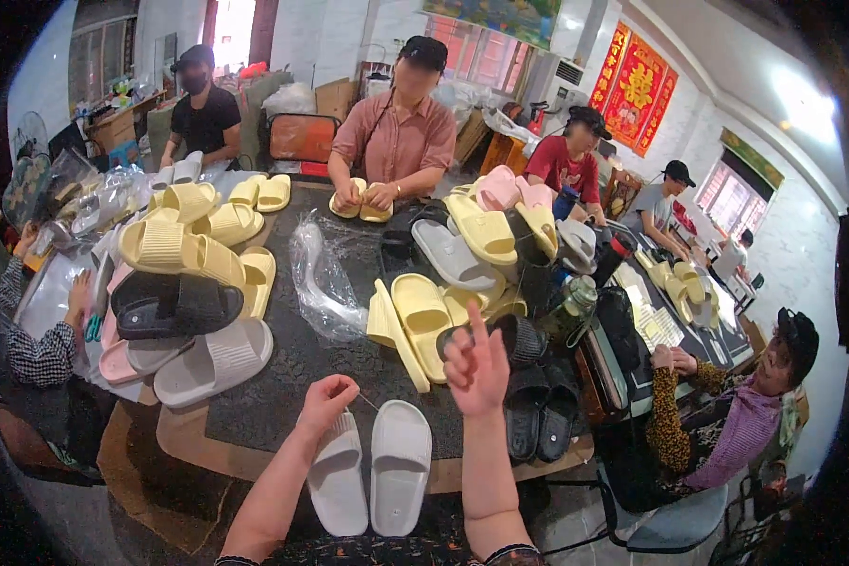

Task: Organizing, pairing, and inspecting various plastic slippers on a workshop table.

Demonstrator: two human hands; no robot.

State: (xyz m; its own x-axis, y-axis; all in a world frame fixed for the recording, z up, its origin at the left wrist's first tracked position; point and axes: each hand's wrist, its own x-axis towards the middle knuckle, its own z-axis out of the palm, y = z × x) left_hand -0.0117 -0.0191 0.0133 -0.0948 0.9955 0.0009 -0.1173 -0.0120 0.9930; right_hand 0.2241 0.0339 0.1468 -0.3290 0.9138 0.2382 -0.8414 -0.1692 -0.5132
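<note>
Operator: What lies nearest, and how does it sit from the grip?

Guide: Your grey pair, low in the middle of the frame: a left slipper (338, 495) and a right slipper (402, 472). Their long axes run up the frame, the left one leaning a little, strap ends up and heels toward you.

Operator: Which hand is closer?

Guide: Your left hand (325, 401). It sits over the left slipper's strap end, thumb and forefinger pressed together on a thin strand (369, 401), too fine to identify. From that pinch, the left slipper lies below and the right slipper lies down to the right.

Operator: And the other hand?

Guide: Your right hand (478, 373) is up, right of centre, apart from the pair, its index finger raised and the others bent. Whether it pinches anything, you can't tell here.

Operator: The surface?

Guide: You have a dark tabletop (264, 407) with a brown border; the heels reach below that border. Stacked yellow slippers (420, 311) stand beyond your right hand, and clear plastic (325, 283) lies mid-table.

Operator: Farther off?

Guide: Across from you, at upper centre, a co-worker in a pink shirt (396, 141) handles a yellow pair (377, 200). Red wall banners (634, 90) hang at upper right.
</note>
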